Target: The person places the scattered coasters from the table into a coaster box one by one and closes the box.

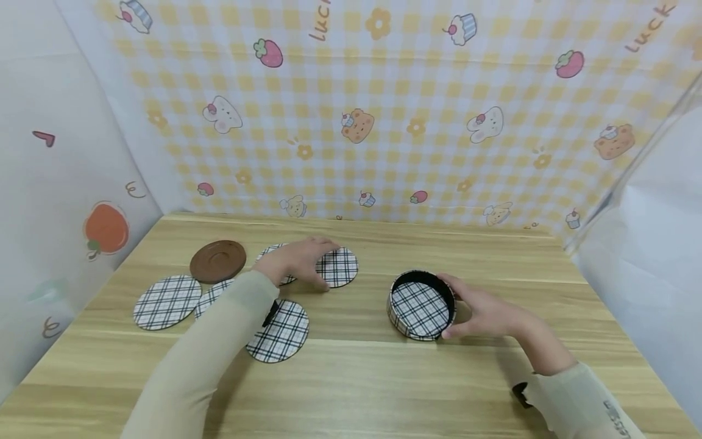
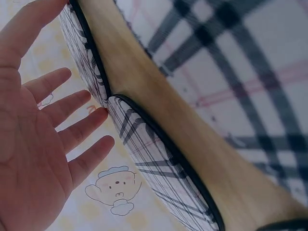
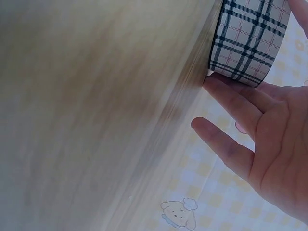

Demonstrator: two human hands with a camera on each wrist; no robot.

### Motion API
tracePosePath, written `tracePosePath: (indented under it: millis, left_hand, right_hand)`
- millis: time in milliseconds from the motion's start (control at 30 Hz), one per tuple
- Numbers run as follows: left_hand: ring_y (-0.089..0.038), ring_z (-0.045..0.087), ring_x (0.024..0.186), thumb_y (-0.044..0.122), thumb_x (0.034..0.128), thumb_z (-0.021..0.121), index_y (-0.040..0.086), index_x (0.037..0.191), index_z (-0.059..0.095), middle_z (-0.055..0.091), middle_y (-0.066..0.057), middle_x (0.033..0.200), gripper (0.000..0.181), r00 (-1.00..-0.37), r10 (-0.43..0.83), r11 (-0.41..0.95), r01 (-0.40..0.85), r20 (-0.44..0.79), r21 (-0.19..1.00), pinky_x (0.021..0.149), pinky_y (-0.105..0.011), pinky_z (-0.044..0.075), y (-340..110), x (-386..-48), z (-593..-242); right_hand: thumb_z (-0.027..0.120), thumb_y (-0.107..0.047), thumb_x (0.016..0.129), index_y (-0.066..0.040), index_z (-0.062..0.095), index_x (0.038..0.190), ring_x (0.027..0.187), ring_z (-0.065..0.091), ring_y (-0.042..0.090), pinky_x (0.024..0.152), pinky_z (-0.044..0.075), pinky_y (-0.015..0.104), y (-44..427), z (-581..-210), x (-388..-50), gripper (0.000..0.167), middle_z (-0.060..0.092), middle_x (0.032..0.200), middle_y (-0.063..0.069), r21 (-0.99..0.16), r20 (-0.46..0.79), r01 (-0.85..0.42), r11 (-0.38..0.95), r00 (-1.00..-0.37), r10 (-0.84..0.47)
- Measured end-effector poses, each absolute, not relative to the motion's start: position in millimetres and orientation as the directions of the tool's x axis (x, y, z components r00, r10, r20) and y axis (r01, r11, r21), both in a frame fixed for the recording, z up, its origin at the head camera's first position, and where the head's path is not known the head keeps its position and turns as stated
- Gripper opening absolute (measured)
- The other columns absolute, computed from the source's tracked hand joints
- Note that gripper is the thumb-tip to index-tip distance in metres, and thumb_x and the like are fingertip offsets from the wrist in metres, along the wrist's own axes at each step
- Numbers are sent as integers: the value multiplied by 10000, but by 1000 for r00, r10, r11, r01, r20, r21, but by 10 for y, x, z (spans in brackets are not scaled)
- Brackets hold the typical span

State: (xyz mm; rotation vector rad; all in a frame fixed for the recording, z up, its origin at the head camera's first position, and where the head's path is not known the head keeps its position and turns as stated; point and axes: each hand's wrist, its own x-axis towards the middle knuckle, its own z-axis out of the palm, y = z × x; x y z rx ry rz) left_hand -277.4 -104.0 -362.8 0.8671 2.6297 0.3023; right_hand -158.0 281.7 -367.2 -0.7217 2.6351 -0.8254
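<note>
In the head view my left hand (image 1: 298,259) reaches over a round plaid coaster (image 1: 342,268), thumb and fingers spread at its left side. The left wrist view shows the left hand (image 2: 43,130) with loosely extended fingers, the thumb tip at a coaster's edge. Part of another plaid coaster (image 1: 271,249) shows behind that hand. My right hand (image 1: 488,311) holds the side of a round plaid holder (image 1: 403,326), thumb at the front and fingers at the back. A plaid disc (image 1: 421,308) lies inside the holder. In the right wrist view, fingers touch the holder's wall (image 3: 250,41).
More plaid coasters lie on the left: one far left (image 1: 167,303), one partly under the left sleeve (image 1: 211,296), and one nearer (image 1: 282,335). Behind them is a brown round dish (image 1: 218,261). A patterned cloth (image 1: 384,164) hangs at the wooden table's (image 1: 351,390) back edge.
</note>
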Motion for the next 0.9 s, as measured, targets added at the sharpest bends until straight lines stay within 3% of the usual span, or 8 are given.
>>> tracePosePath:
  millis: [267,900]
  left_hand:
    - [-326,315,1468,418,774,825,201,1561,324,327,-71,1615,958,-759,589,805,519,-278,288,1181,-553,309,-1020,-2822,-3660]
    - [-337,333,1445,394,776,815,153,1540,370,352,-124,1587,917,-739,619,784,562,-267,263,1184,-519,322,-982,-2853,-3679]
  right_hand:
    - [810,-462,784,36,170,1548,1364,428,473,1077,371,649,2816,-3687,-1571,1114,426,1498,282,-601,-117,-371,708,-835,-537]
    - [810,-459,785,26,157,1551,1377,413,473,1087,361,644,2815,-3693,-1576,1117,405,1513,286,-596,-121,-368,714,-837,-533]
